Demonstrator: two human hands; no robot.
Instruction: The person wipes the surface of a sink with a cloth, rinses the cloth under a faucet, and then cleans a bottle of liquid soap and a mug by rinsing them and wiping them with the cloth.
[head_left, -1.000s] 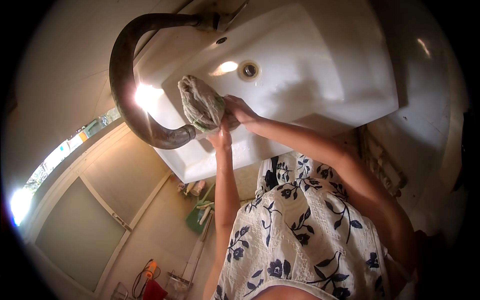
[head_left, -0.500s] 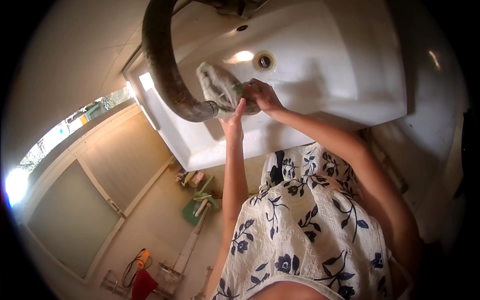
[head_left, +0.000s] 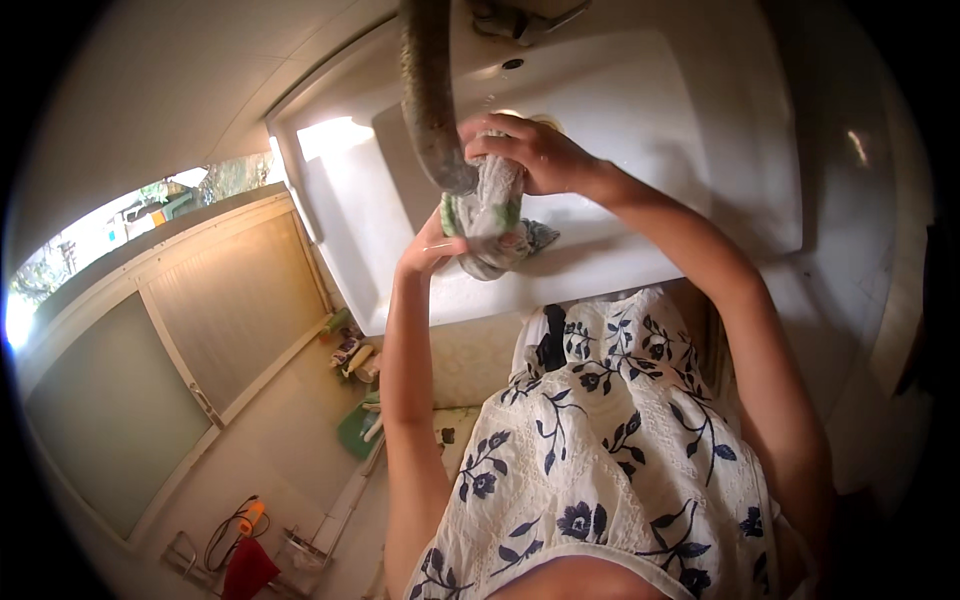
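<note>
Over the white sink (head_left: 640,130), the dark curved hose (head_left: 428,100) hung at the left, the left hand (head_left: 432,245) gripped the lower end of the wet patterned cloth (head_left: 492,215) just beside the hose's tip, and the right hand (head_left: 535,150) clenched the cloth's upper end.

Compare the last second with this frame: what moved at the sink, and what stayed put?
The right hand moved from beside the cloth to on top of it, gripping its upper end. The left hand stays at its lower end, so the cloth now hangs upright between them. The camera also shifted, so the grey hose sits higher in view. Both hands kept hold of the cloth above the white sink.
</note>
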